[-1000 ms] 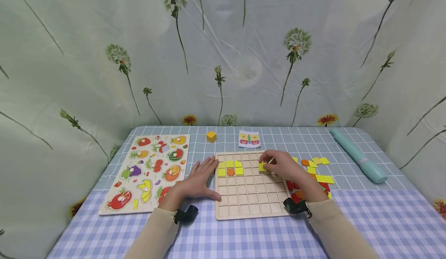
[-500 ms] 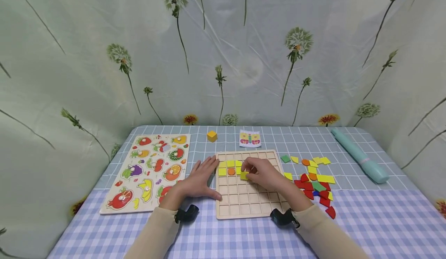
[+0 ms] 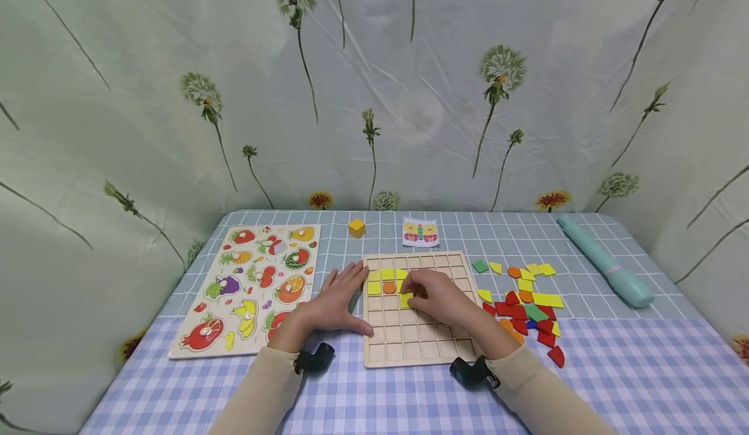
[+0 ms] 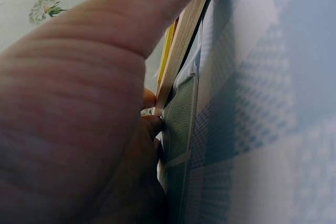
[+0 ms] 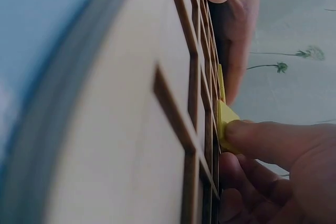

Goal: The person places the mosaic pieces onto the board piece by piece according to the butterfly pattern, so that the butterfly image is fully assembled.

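A wooden grid board point(image 3: 413, 352) lies in the middle of the table. My left hand point(image 3: 335, 306) rests along its left edge, fingers stretched out and thumb near the lower part of that edge. In the right wrist view, a yellow tile point(image 5: 227, 124) is pinched between the thumb and fingers of my right hand point(image 3: 440, 297), slightly tilted at the board's surface. Several yellow tiles point(image 3: 374, 288) fill cells at the board's upper left, around an orange round piece point(image 3: 389, 287). My right fingers hide some of the neighbouring cells.
Loose red, yellow, orange and green pieces point(image 3: 515, 312) lie right of the board. A fruit puzzle board point(image 3: 193, 315) is at left. Behind stand a yellow block point(image 3: 356, 228) and a butterfly pattern card point(image 3: 420, 233). A teal rolled item point(image 3: 605, 263) lies far right.
My right hand has carried the yellow tile leftward and nearer me across the board, down to a cell below the placed yellow tiles. The left hand has stayed where it was.
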Demonstrator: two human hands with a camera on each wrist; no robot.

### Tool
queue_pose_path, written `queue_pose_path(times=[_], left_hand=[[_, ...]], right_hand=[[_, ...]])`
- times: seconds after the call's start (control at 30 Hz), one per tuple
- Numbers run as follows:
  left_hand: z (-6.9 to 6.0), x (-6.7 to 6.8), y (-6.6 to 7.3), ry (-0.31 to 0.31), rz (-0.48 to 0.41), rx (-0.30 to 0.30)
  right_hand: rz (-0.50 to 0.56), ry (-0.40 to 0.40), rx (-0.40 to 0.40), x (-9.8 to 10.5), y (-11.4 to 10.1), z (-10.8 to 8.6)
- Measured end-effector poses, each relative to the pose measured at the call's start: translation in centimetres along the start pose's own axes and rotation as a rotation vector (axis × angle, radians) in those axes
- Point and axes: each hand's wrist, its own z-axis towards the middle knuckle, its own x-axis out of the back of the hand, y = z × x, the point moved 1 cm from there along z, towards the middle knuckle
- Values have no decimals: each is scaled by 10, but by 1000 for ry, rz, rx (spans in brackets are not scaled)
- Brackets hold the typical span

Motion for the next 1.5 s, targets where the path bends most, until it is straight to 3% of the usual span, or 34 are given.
queue_pose_path(times=[0.23,0.4,0.6,0.7,0.93,1.2,1.5], left_hand=[[0,0,1,-3,-3,5],[0,0,0,-3,5,2],[1,1,1,1,13,4],[1,0,0,5,17,3],[2,0,0,4,17,5],[1,0,-1,8,10,1],[1,-1,-3,5,11,-2]], right_hand=[[-99,-10,62,3,-2,-4],[-117,-84,75,12,-1,-5],[-28,-220,74,35,7,-7],[18,-241,69,48,15,-8],[-66,-146,-58,80,38,-16],[-84,-186,-215,101,59,-29],[-132,-237,-273,102,72,-37]])
